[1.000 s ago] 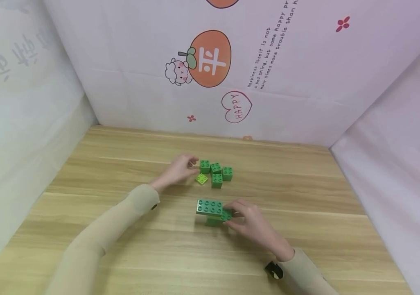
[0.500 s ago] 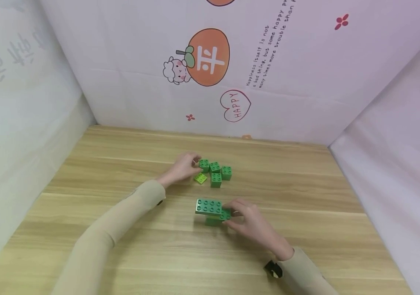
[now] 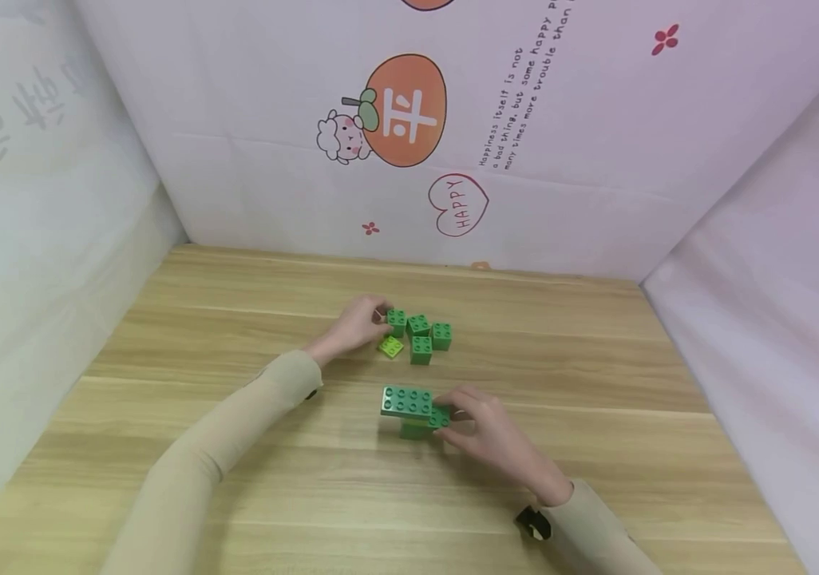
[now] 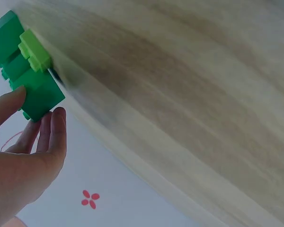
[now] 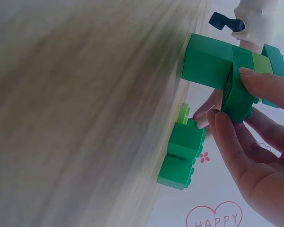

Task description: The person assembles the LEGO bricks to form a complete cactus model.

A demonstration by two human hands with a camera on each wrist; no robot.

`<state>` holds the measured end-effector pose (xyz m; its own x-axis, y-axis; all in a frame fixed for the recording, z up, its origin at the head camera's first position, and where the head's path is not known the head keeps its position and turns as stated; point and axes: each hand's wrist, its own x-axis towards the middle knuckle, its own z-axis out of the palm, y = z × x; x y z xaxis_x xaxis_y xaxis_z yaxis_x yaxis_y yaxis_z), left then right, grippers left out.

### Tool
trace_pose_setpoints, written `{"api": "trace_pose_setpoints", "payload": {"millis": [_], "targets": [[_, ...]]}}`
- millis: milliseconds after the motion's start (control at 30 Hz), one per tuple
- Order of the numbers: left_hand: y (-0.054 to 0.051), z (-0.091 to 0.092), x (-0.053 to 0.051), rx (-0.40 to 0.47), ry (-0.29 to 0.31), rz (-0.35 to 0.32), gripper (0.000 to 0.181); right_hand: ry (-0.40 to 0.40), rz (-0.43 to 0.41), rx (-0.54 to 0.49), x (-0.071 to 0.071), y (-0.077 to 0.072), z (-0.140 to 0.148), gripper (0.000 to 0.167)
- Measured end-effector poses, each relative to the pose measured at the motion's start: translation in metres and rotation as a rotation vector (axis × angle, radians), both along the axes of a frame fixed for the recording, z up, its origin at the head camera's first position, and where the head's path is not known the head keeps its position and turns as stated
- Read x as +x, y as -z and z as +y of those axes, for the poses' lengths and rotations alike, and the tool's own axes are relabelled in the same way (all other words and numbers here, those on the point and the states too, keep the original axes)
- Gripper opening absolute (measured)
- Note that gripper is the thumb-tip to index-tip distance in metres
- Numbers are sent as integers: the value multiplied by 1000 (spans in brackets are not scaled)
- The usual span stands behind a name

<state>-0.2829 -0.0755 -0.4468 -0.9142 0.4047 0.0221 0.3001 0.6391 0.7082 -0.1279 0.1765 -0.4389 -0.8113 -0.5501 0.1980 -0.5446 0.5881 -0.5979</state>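
My left hand has thumb and fingers around the leftmost small green brick of the back group; in the left wrist view the thumb and fingertips pinch this green brick. A lime flat piece lies just in front of it. Nearer the front stands a stack with a long green eight-stud brick on top. My right hand grips the stack's right part; in the right wrist view thumb and fingers hold a green brick of it, with a lime layer between green pieces.
Three more green bricks stand to the right of the left hand: a turned one, one at the right and one in front. White printed cloth rises behind the wooden table and along both sides.
My left hand has moved slightly right and closed its fingers on the leftmost green brick. My right hand keeps its grip on the stack, which has hardly moved.
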Motion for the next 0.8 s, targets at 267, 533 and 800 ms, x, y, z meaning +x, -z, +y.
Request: {"api": "trace_pose_setpoints", "payload": {"millis": [267,533,800], "targets": [[-14,-12,9,88,-11,1,43,3,9,-4,-1,1,1,39],[-28,-23,21,82,27,70,41,-12,25,-9,-1,3,1,39],[-40,-29,39,82,66,96,37,-21,31,-15,-2,3,1,38]]}}
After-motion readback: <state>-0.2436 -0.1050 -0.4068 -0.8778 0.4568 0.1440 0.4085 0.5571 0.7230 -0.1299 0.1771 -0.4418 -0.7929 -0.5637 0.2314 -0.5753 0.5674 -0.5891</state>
